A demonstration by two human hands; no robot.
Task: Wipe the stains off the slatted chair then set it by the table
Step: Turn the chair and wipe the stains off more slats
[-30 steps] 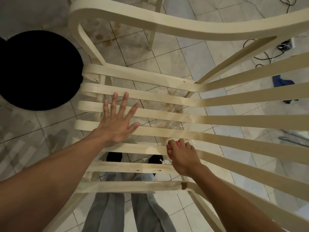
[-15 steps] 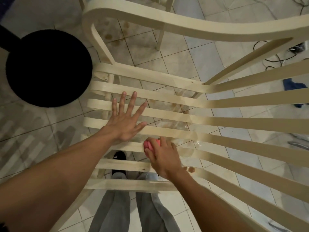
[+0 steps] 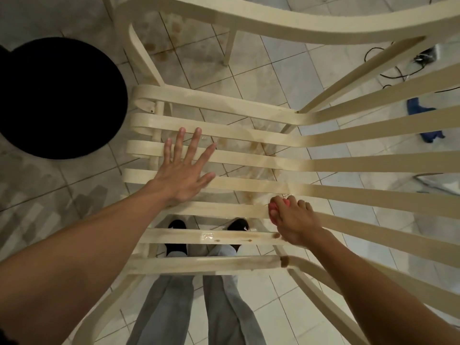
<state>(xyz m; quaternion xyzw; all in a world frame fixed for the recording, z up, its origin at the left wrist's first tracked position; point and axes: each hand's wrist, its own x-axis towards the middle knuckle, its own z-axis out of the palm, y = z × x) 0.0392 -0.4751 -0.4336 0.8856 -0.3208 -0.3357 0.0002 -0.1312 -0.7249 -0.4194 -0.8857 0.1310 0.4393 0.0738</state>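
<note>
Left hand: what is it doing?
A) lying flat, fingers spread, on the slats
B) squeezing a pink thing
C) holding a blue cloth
A: the left hand lies flat with spread fingers on the chair slats; the right hand holds the pink thing.

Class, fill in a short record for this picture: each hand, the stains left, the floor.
Left hand: flat, fingers spread, resting on the slatted chair seat
Right hand: grips a pink sponge against a slat
Stains left: brown spots on the two nearest slats
Floor: tiles, blue cloth, cables at right
</note>
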